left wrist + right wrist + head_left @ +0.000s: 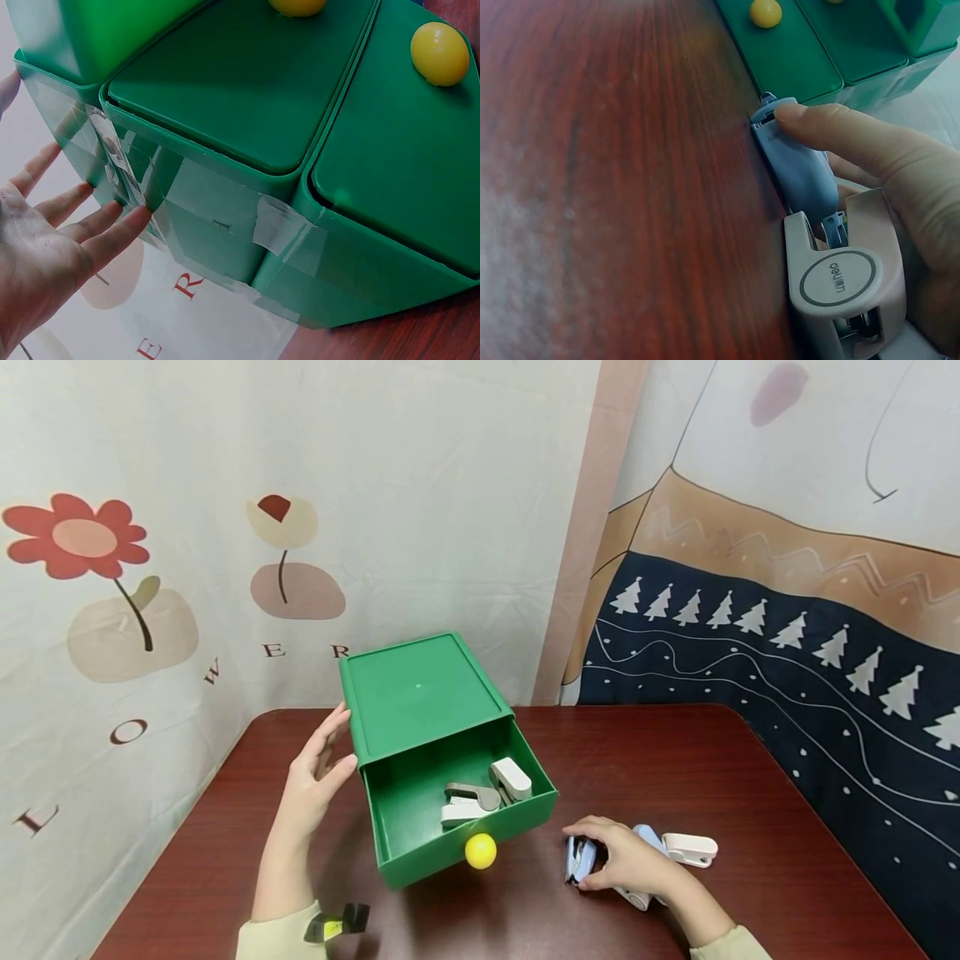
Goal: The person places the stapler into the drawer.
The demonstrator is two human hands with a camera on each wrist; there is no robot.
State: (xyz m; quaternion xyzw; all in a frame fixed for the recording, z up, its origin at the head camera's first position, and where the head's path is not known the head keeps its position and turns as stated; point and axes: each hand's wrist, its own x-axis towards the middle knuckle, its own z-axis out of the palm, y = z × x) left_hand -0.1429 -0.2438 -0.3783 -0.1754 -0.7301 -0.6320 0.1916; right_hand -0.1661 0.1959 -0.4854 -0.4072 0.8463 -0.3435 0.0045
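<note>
Green drawer box sits mid-table on dark red wood table, w/ its drawer pulled out toward the person, yellow ball knob on the drawer front. Inside the drawer: 3 small staplers, a white one at the back right, a grey one and another white one just in front of it.

L hand is at the box's left side, fingers straight and spread, tips touching the box wall; not gripping. L wrist view shows the fingertips against clear tape on the green side.

R hand is right of the drawer front, near the knob, resting on the table and curled round a blue stapler, thumb and fingers pinching it. R wrist view: fingertip presses the blue stapler's top end. A white stapler lies touching it, partly under the palm. One more pale pink stapler lies just right of the hand, further from the box.

Flower-print cloth hangs behind the box.
</note>
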